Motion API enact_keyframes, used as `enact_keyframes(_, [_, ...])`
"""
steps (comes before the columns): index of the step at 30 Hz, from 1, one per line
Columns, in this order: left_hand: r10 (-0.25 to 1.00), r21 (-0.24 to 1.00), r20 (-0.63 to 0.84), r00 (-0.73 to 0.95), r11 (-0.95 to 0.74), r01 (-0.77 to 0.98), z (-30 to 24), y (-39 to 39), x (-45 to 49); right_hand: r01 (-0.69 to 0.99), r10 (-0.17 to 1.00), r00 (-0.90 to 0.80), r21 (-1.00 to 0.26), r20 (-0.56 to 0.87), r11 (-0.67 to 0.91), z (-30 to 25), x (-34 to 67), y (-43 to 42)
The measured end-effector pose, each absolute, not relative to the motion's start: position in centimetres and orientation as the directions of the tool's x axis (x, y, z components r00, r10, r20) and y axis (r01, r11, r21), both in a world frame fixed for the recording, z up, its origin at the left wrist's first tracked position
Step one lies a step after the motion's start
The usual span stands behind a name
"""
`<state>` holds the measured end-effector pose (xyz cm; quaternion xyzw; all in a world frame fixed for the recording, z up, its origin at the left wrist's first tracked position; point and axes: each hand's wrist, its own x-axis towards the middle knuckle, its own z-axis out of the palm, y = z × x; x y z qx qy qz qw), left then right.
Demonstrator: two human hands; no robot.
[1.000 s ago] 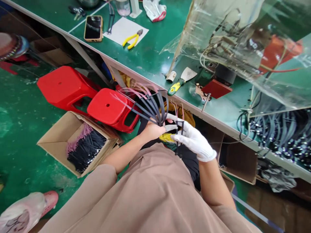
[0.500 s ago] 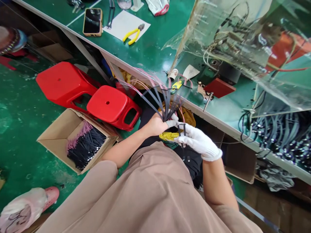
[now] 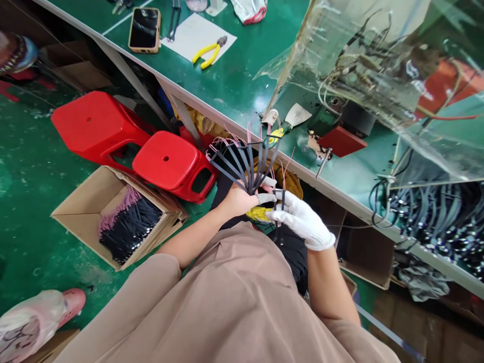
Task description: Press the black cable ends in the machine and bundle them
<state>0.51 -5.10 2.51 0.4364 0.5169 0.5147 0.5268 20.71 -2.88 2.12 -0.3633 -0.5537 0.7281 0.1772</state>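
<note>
My bare left hand is closed round the base of a fanned bunch of black sleeved wires with thin pink and red ends. The bunch stands upward in front of the edge of the green bench. My right hand, in a white glove, meets the left hand at the bunch's base and pinches a couple of black wires that hang down past it. Both hands are over my lap, above something yellow.
Two red plastic stools lie on the green floor at left, beside an open cardboard box full of black and pink wires. On the bench are yellow pliers, a phone, a scraper and a clear plastic sheet.
The fan of wires in my left hand has swung upright and its ends have shifted. My gloved right hand stays at the base, still pinching a couple of wires.
</note>
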Motion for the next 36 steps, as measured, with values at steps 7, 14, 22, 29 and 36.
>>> enact_keyframes(7, [0.971,0.944,-0.240,0.005,0.235,-0.234,1.4,-5.3,1.3,-0.134,0.495,-0.827,-0.762,-0.266,-0.633,0.1,20.1,-3.7])
enact_keyframes(14, [0.946,0.914,-0.311,0.093,0.325,-0.243,1.3,-5.4,2.3,-0.172,0.419,-0.855,-0.595,-0.306,-0.785,-2.7,19.1,-5.2])
enact_keyframes(22, [0.968,0.978,-0.122,-0.218,0.155,0.137,1.1,-4.3,2.2,-0.031,0.636,-0.705,-0.881,-0.315,-0.472,-1.2,19.6,-4.6])
enact_keyframes(29, [0.970,0.974,-0.038,-0.240,0.090,0.208,1.7,-6.1,1.5,-0.261,0.718,-0.598,-0.760,-0.356,-0.595,-0.9,18.2,-4.2])
enact_keyframes(36, [0.977,0.978,0.113,-0.179,-0.077,0.194,0.3,-6.7,2.5,-0.212,0.867,-0.454,-0.920,-0.205,-0.329,1.7,13.7,-2.2])
